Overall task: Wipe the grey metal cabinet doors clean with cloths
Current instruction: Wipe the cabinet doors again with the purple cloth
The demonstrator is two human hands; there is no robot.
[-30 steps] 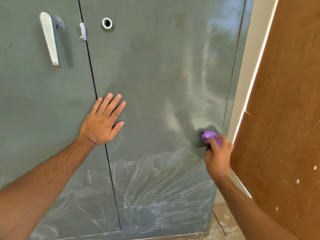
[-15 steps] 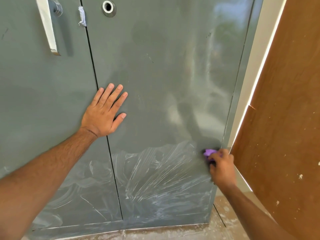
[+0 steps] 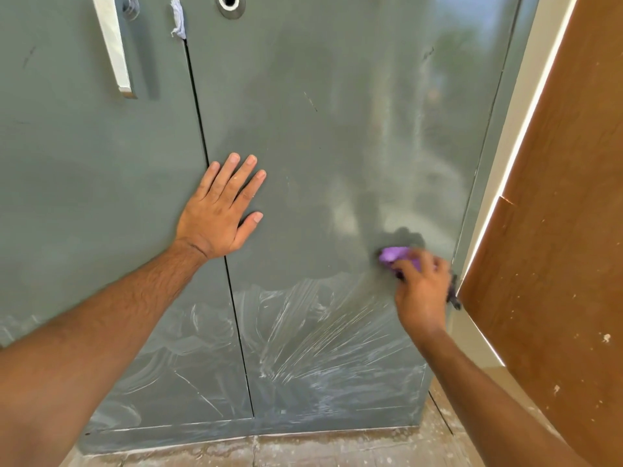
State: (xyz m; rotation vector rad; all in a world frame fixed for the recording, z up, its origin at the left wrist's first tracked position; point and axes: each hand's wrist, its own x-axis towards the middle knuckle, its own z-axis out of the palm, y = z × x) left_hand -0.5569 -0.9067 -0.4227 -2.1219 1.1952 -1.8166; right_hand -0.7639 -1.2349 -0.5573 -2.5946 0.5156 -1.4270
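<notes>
Gripping purple cloth against right door, left hand flat

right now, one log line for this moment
left hand flat across door seam | right hand holds purple cloth on right door | white streaks below

Grey cabinet doors (white streaky smears low down), purple cloth, brown speckled board.

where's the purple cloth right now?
In the head view, the purple cloth is held in the right hand against the right cabinet door, near that door's right edge and just above the white smeared streaks.
</notes>
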